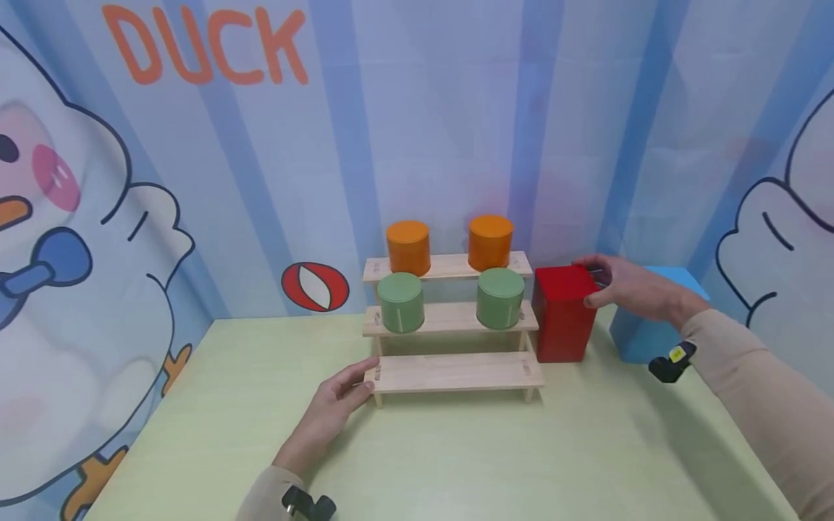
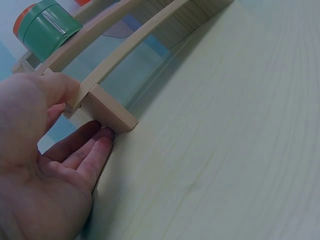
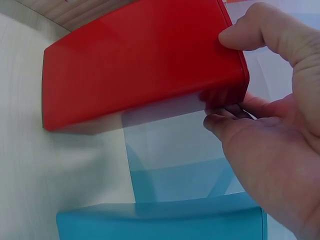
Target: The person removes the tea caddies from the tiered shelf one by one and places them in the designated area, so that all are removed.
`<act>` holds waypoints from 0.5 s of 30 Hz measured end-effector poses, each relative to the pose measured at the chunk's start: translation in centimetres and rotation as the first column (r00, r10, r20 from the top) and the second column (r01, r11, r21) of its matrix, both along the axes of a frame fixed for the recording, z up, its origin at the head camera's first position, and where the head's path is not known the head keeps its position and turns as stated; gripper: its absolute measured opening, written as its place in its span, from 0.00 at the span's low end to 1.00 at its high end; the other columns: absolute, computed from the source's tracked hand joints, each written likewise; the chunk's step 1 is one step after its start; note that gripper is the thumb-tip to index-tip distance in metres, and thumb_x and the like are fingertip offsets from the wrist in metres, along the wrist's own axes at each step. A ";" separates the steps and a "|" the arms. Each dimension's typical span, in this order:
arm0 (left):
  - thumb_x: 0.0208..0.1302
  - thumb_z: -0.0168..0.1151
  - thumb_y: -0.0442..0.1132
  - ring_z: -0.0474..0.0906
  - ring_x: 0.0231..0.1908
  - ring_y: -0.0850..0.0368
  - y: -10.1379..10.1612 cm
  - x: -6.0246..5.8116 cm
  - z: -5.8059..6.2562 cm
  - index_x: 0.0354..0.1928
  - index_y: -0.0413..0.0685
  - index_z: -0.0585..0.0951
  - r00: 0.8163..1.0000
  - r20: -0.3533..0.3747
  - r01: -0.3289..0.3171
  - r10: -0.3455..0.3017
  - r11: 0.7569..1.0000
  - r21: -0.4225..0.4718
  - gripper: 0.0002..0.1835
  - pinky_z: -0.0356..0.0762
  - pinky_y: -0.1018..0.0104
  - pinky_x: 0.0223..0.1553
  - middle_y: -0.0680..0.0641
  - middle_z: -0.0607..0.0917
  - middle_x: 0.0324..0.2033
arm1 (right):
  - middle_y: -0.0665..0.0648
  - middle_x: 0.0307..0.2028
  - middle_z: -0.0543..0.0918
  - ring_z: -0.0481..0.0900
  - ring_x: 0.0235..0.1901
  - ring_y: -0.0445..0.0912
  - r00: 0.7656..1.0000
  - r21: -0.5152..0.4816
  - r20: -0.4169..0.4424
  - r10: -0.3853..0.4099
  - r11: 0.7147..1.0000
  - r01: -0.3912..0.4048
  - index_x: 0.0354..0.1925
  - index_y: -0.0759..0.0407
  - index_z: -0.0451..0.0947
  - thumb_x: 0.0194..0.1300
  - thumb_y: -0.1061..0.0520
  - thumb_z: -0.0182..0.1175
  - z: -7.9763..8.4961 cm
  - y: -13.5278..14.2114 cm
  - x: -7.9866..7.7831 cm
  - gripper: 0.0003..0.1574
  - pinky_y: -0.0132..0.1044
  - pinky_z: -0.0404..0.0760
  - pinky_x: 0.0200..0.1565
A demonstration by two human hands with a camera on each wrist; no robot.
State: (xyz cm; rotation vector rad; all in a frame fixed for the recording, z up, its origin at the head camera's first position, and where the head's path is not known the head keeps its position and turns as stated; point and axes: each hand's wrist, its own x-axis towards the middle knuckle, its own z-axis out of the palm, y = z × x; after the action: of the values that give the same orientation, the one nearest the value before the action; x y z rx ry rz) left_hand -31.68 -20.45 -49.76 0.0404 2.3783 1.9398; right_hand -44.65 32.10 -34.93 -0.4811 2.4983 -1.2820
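Observation:
A three-tier wooden step shelf (image 1: 456, 373) stands on the table. My left hand (image 1: 335, 401) grips the left end of its lowest step; in the left wrist view, the thumb (image 2: 62, 89) meets the plank's end and the fingers (image 2: 95, 155) reach the end leg. With my right hand (image 1: 635, 289) I hold the upper part of a tall red box (image 1: 563, 318) at the shelf's right side. The right wrist view shows the thumb (image 3: 245, 36) on one face of the red box (image 3: 140, 60) and fingertips round its edge, partly hidden.
Two orange round tins (image 1: 408, 250) stand on the top step and two green round tins (image 1: 401, 304) on the middle one. A blue box (image 1: 635, 336) stands right of the red box, partly behind my right hand. A printed curtain (image 1: 436, 130) hangs behind the table (image 1: 260, 376).

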 end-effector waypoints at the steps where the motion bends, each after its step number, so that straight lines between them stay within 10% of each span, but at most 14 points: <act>1: 0.84 0.65 0.42 0.81 0.70 0.47 0.0 0.0 0.0 0.77 0.62 0.81 1.000 -0.004 0.001 -0.001 1.000 -0.002 0.24 0.77 0.46 0.75 0.44 0.82 0.72 | 0.73 0.79 0.62 0.62 0.76 0.71 1.000 0.002 0.001 0.004 1.000 -0.004 0.86 0.66 0.46 0.66 0.63 0.75 0.0 0.0 0.0 0.65 0.61 0.83 0.67; 15: 0.84 0.65 0.43 0.80 0.71 0.47 0.1 0.0 0.3 0.78 0.62 0.80 1.000 0.001 0.008 -0.008 1.000 0.002 0.25 0.74 0.43 0.77 0.45 0.82 0.72 | 0.75 0.83 0.56 0.57 0.79 0.75 0.998 0.047 -0.063 0.000 0.999 0.003 0.87 0.68 0.45 0.69 0.58 0.74 1.6 0.3 0.6 0.65 0.74 0.73 0.73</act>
State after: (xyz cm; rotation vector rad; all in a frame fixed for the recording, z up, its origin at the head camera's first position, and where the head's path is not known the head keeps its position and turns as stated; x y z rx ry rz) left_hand -31.68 -20.38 -49.51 0.0497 2.3719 1.9384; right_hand -44.07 32.38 -33.36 -0.5164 2.5742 -1.2233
